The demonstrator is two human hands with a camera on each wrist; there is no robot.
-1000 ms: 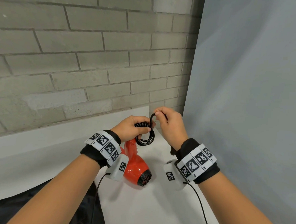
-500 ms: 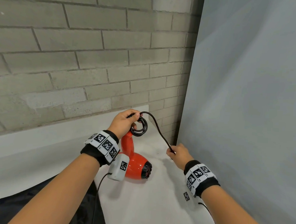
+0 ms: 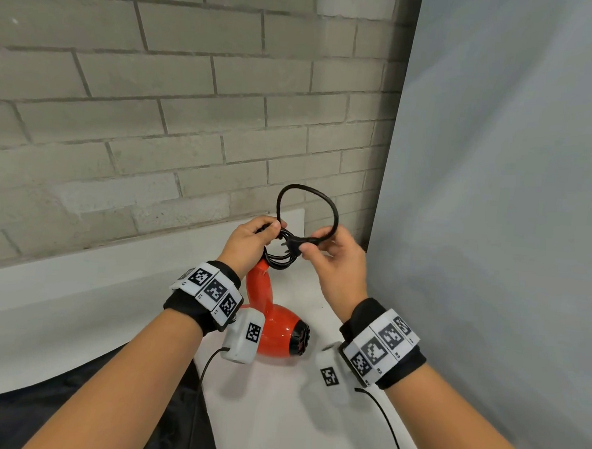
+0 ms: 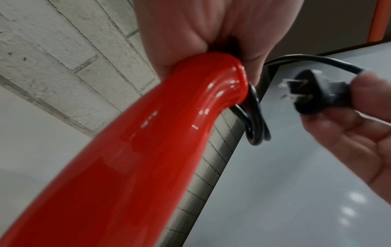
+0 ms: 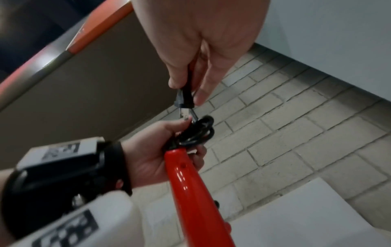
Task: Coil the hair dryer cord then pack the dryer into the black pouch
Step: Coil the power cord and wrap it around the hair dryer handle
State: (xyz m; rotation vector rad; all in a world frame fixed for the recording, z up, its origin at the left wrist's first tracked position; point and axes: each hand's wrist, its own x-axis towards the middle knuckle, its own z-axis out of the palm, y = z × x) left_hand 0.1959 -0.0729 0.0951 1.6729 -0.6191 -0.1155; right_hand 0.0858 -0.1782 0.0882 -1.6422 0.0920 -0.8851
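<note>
**Plug end held beside the coiled cord**

The left hand (image 3: 249, 242) gripped the end of the glossy red plastic hair dryer (image 3: 276, 321) handle together with a bundle of coiled black rubber cord (image 3: 281, 258), fingers curled round both. The dryer hung below that hand, handle up, its dark-grilled barrel low over the white tabletop (image 3: 278, 412); whether it touched the surface could not be told. The right hand (image 3: 337, 261) pinched the black two-pronged plug (image 4: 313, 95) between thumb and fingertips, prongs pointing toward the left hand and just beside the coil. One loose loop of cord (image 3: 305, 207) arched up between the two hands.

A black fabric pouch (image 3: 82, 415) lay flat at the table's near left edge, partly hidden by the left forearm and well apart from the dryer. Behind stood a grey brick wall (image 3: 156, 114); a pale grey panel (image 3: 494, 200) closed off the right side, close by the right hand. Both wrists wore black bands with white marker blocks (image 3: 212, 288) and trailing thin wires.
</note>
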